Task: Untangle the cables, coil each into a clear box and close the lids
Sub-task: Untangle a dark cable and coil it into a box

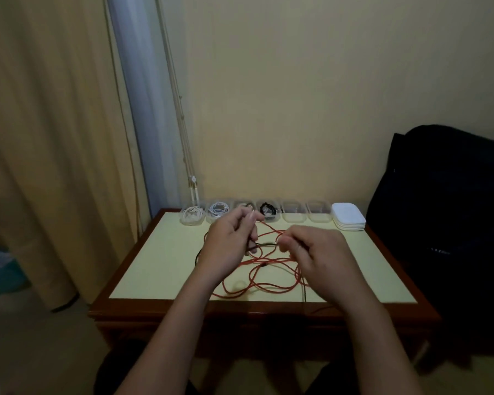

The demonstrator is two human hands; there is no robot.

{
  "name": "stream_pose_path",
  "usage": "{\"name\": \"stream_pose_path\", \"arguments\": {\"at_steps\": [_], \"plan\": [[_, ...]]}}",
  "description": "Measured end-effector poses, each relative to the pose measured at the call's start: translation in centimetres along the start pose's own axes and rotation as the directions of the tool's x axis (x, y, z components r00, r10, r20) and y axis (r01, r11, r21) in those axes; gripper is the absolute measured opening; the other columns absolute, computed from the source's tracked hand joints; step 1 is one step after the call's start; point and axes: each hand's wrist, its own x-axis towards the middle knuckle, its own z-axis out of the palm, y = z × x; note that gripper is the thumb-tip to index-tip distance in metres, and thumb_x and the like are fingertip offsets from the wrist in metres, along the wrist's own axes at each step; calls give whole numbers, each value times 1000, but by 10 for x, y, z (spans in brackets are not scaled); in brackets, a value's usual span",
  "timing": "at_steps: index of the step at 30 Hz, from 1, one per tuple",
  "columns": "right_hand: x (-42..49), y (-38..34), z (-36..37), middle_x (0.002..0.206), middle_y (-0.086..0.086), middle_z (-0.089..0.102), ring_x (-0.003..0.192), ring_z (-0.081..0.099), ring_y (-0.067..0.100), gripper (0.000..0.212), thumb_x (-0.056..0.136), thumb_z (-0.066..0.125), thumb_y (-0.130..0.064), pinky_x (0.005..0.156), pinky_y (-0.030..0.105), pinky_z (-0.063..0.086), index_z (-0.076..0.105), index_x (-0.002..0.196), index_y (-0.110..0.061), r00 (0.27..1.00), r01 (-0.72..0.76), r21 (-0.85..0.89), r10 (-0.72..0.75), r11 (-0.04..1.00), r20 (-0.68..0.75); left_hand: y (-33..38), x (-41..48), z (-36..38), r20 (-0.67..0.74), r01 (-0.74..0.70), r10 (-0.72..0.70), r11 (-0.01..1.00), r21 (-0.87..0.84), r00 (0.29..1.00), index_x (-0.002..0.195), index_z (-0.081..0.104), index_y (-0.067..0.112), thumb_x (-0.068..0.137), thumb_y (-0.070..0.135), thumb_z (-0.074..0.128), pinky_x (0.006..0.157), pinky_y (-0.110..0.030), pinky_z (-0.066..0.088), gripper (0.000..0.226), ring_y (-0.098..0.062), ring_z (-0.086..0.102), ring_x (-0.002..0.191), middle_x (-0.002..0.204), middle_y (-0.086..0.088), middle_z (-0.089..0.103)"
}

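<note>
Tabletop (154, 269): pale top in a dark wooden frame; everything of the task is carried on it.

Red cable (264, 290): spread in loose overlapping loops on the near half of the tabletop, rising at its far side into both hands.

Dark cable (305, 292): a thin dark strand is seen crossing the red loops near the front edge, and again by the left wrist; the two cables are judged to be not yet separated.

Right hand (322, 256): grip pinched shut on cable strands at the fingertips; which colour is held cannot be told.

Left hand (228, 246): grip closed around strands, a red one running out past the thumb; raised slightly above the right.

Deciding relation: a short taut stretch is held between the two grips, its long axis running left to right; the slack lies nearer the person, below both hands. The hands are about equally near the crossing.

Filled boxes (217, 212): at the far edge, four clear boxes from the left hold coils, two white, one unclear, one black; lids off.

Empty boxes (293, 213): two clear boxes to the right, nothing seen in them.

Lids (349, 216): a white stack at the row's right end.
</note>
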Motion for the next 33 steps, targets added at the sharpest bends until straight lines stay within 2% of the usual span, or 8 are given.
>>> {"name": "stream_pose_path", "arguments": {"at_steps": [3, 8, 12, 16, 21, 25, 29, 33], "plan": [[9, -1, 0, 62, -20, 58, 69, 59, 4, 16, 96, 66, -27, 57, 11, 36, 71, 82, -22, 994, -11, 42, 15, 999, -111, 2, -4, 5, 117, 30, -27, 999, -18, 993, 97, 68, 15, 107, 27, 44, 51, -24, 33, 29, -11, 40, 55, 62, 7, 46], [24, -8, 7, 81, -16, 67, 71, 56, -1, 13, 94, 68, -35, 62, 11, 36, 70, 89, -23, 979, -58, 223, 100, 973, -179, 16, -7, 10, 287, 295, -158, 791, -537, 945, 88, 61, 7, 104, 21, 41, 43, -23, 10, 29, -6, 19, 43, 54, 7, 26], [23, -8, 16, 68, -2, 68, 53, 52, 13, 34, 97, 56, -52, 53, 37, 40, 73, 84, -26, 987, -109, 322, 141, 940, -78, 17, -7, 9, 389, 418, -186, 597, -684, 902, 85, 55, 8, 98, 27, 46, 37, -21, 11, 25, -5, 17, 37, 52, 6, 20], [22, -9, 19, 57, -2, 58, 46, 42, 5, 43, 97, 51, -55, 48, 29, 34, 64, 72, -23, 980, -114, 322, 160, 940, -119, 13, -6, 12, 405, 438, -197, 587, -681, 893, 88, 55, 12, 105, 42, 41, 39, -21, 13, 37, -6, 17, 41, 60, 3, 18], [21, -9, 17, 55, 0, 54, 48, 43, 4, 41, 101, 53, -45, 49, 22, 34, 57, 64, -26, 972, -116, 327, 175, 938, -158, 10, -8, 11, 468, 471, -109, 382, -795, 877, 115, 61, 8, 106, 29, 37, 44, -22, 15, 34, -6, 23, 44, 63, 4, 28], [23, -11, 15, 55, -7, 52, 51, 43, 4, 40, 103, 54, -38, 51, 21, 34, 56, 63, -32, 974, -111, 351, 171, 930, -146, 12, -9, 11, 440, 439, -99, 413, -798, 893, 129, 58, 3, 106, 25, 38, 44, -21, 15, 37, -4, 24, 42, 62, 6, 30], [26, -12, 14, 58, 9, 54, 51, 43, 10, 42, 103, 53, -42, 51, 31, 34, 56, 65, -24, 984, -106, 338, 146, 935, -97, 14, -7, 10, 419, 434, -139, 444, -784, 897, 139, 53, 4, 107, 26, 37, 39, -19, 15, 42, -2, 23, 39, 58, 7, 28], [28, -9, 14, 55, 2, 48, 51, 39, 9, 42, 97, 60, -46, 51, 28, 32, 61, 66, -17, 986, -116, 368, 151, 923, -68, 14, -4, 4, 353, 391, -170, 449, -803, 920, 123, 61, 1, 105, 22, 40, 37, -18, 14, 35, -3, 15, 42, 58, 7, 23]]}}
